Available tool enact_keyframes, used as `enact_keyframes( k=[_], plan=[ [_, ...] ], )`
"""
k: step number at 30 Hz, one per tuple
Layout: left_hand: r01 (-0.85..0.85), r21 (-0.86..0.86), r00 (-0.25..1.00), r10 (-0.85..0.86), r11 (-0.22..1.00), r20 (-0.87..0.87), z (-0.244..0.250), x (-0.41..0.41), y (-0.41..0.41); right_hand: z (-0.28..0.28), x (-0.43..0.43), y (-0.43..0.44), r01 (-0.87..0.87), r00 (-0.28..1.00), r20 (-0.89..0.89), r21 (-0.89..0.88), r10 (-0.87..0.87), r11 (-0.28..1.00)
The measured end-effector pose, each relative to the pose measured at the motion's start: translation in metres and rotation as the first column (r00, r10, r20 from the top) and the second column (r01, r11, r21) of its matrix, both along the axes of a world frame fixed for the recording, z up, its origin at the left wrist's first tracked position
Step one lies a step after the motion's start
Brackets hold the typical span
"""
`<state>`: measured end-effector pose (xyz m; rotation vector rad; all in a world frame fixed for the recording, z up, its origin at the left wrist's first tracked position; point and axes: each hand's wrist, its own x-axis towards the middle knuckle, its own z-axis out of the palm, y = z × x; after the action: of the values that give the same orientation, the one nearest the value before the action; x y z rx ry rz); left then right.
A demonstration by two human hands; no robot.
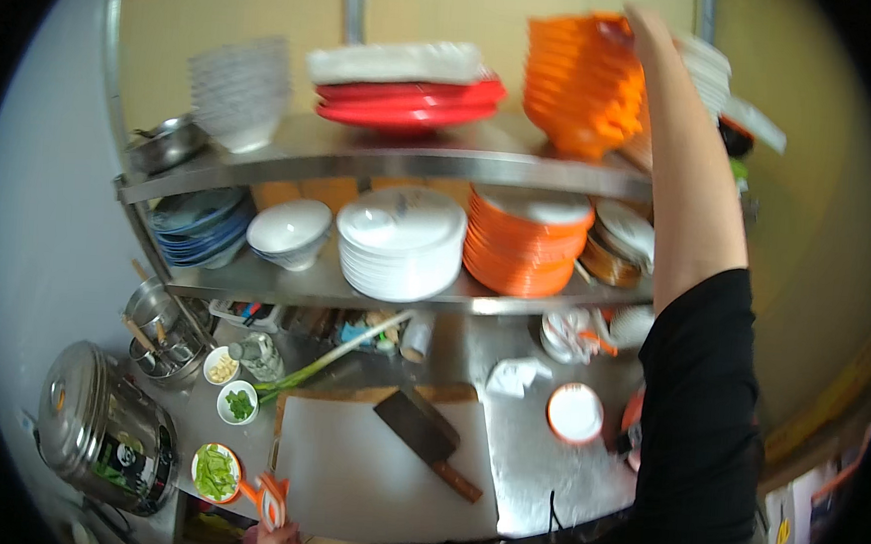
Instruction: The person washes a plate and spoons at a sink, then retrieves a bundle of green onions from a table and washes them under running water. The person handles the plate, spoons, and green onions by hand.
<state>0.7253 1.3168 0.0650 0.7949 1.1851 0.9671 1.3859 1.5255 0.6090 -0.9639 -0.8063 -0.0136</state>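
Observation:
My right hand point(641, 30) reaches up to the rim of a tall stack of orange bowls point(581, 86) on the upper steel shelf; blur and angle hide whether its fingers grip a bowl. Low in the view, my left hand point(277, 540) is closed on an orange-and-white kitchen tool point(271, 501) whose exact kind I cannot tell. That tool is beside an orange-rimmed bowl of cut green vegetable point(216, 472). A cleaver with a wooden handle point(420, 428) lies on a white cutting board point(363, 469) in front of me.
White plates point(401, 247) and orange plates point(527, 248) are stacked on the lower shelf. Red dishes point(416, 102) sit above them. At left are a lidded steel pot point(108, 431), a bowl of chopped greens point(237, 403) and a glass jar point(258, 357). A scallion point(325, 361) lies behind the board.

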Motion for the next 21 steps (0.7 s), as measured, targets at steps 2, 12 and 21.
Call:
enact_keyframes(
  k=[2, 12, 21],
  plan=[
    [0.032, 0.062, 0.998, -0.035, 0.998, 0.056, -0.006, 0.034, 0.039, -0.006, -0.021, -0.029, 0.194, 0.941, 0.255, 0.134, -0.223, 0.972],
    [0.809, -0.025, 0.583, -0.797, 0.587, 0.157, 0.043, 0.338, 0.100, -0.455, -0.104, -0.279, 0.048, 0.831, 0.443, -0.659, 0.336, 0.750],
    [0.783, -0.261, 0.567, -0.821, 0.564, -0.072, -0.057, 0.645, 0.166, -0.558, -0.072, -0.471, -0.066, 0.954, -0.012, -0.983, 0.300, 0.172]
  ],
)
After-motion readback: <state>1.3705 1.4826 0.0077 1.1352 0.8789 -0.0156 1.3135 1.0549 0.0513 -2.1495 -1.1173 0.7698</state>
